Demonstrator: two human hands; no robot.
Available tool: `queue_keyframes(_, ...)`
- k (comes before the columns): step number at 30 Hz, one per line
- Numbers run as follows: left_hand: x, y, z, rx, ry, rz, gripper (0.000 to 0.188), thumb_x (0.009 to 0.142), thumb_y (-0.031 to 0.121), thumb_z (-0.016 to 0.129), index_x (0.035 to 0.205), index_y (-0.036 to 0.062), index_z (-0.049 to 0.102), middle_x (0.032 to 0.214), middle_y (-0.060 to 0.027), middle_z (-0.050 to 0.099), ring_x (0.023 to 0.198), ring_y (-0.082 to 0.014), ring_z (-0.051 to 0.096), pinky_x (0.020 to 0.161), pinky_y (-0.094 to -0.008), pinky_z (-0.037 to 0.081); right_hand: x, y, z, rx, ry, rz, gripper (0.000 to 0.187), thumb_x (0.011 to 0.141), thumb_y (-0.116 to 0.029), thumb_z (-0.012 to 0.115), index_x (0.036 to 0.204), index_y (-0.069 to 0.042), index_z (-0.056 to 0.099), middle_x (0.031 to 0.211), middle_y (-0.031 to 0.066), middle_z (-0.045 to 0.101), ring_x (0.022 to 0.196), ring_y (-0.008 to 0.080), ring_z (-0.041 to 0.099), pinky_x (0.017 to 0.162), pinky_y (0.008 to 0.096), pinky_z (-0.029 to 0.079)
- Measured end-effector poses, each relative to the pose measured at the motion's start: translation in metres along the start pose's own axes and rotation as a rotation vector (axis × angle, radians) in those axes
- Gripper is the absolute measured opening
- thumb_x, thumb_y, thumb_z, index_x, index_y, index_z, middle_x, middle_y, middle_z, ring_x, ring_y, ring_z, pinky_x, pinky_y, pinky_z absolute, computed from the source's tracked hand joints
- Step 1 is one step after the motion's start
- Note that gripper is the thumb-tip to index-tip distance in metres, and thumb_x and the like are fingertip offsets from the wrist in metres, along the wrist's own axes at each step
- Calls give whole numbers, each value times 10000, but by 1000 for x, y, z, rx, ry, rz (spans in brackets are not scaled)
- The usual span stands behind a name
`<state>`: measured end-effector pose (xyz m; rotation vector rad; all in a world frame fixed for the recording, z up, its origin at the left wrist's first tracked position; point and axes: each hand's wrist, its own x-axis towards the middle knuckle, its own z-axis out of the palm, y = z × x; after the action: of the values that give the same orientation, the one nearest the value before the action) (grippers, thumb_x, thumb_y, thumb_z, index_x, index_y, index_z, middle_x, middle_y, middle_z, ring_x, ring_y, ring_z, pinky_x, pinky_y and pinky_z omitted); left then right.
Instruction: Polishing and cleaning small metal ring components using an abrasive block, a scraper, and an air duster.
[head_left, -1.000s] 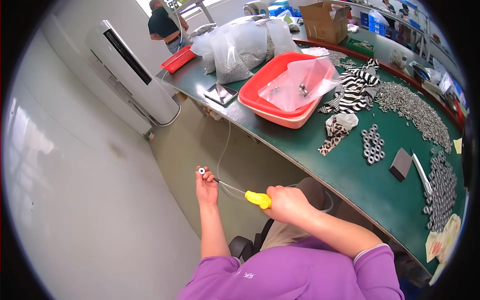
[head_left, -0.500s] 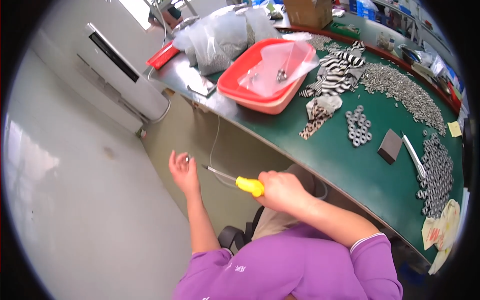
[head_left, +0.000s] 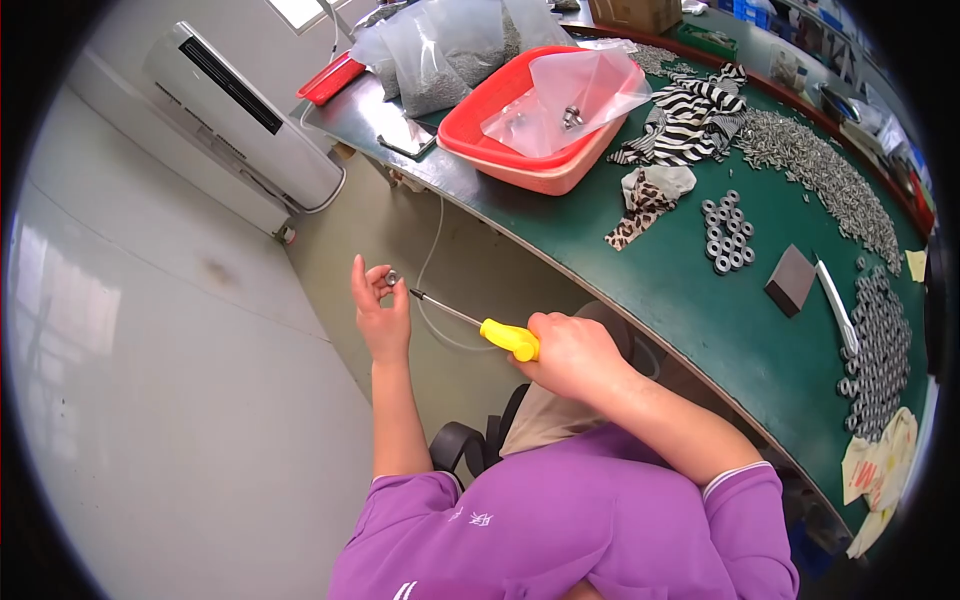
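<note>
My left hand (head_left: 380, 312) pinches a small grey metal ring (head_left: 392, 278) between thumb and fingertips, beyond the table's near edge. One finger stands up straight from it. My right hand (head_left: 572, 352) is wrapped round a yellow air blow gun (head_left: 510, 340) with a long thin silver nozzle. Its black tip points at the ring from close by; whether they touch I cannot tell. On the green table (head_left: 640, 300) lie a small group of similar rings (head_left: 727, 235) and a larger spread of them (head_left: 876, 350) at the right.
A red basket (head_left: 465, 130) holds a clear plastic bag with metal parts. Striped cloth (head_left: 690, 120), leopard-print cloth (head_left: 645, 205), a brown block (head_left: 792, 280) and a white pen-like tool (head_left: 838, 305) lie on the table. Many small metal pins (head_left: 820, 180) spread behind. A pale wall (head_left: 180, 400) rises at left.
Both hands, the ring and the blow gun appear slightly higher in view and a little further right. The nozzle tip is nearer the ring. The view itself has shifted slightly.
</note>
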<state>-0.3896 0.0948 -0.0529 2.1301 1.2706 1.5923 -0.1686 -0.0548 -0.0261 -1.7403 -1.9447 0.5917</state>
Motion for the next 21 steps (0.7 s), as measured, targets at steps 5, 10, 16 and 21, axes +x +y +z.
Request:
queue_keyframes(5, 3, 3, 3, -520, 55, -261, 622, 824, -59, 567, 1355, 23, 253, 1024, -111, 569, 854, -161, 597, 740, -240, 504, 3, 1, -1, 30, 26, 24, 350, 784, -369, 627, 843, -33, 549, 819, 140, 607, 786, 302, 607, 693, 391, 493)
queue_keyframes(10, 5, 5, 5, -735, 13, -378, 597, 845, -38, 551, 1352, 2, 238, 1044, -130, 571, 881, -199, 610, 757, -267, 527, 4, 1, -6, 47, 26, 50, 347, 779, -368, 631, 842, -36, 552, 810, 138, 609, 781, 308, 606, 700, 395, 490)
queue_keyframes(16, 4, -1, 7, -895, -7, -416, 473, 865, -5, 547, 1294, -18, 348, 1038, -110, 575, 862, -183, 603, 747, -252, 524, 4, 4, -5, 59, 24, 51, 345, 779, -369, 630, 838, -37, 553, 803, 137, 612, 779, 312, 604, 697, 398, 487)
queue_keyframes(21, 7, -23, 2, -1105, -15, -545, 253, 884, 45, 553, 1130, -8, 523, 958, -61, 583, 769, -125, 561, 653, -200, 488, 1, 1, -6, 63, 46, -7, 321, 773, -325, 634, 832, -22, 547, 766, 138, 615, 737, 300, 618, 657, 393, 504)
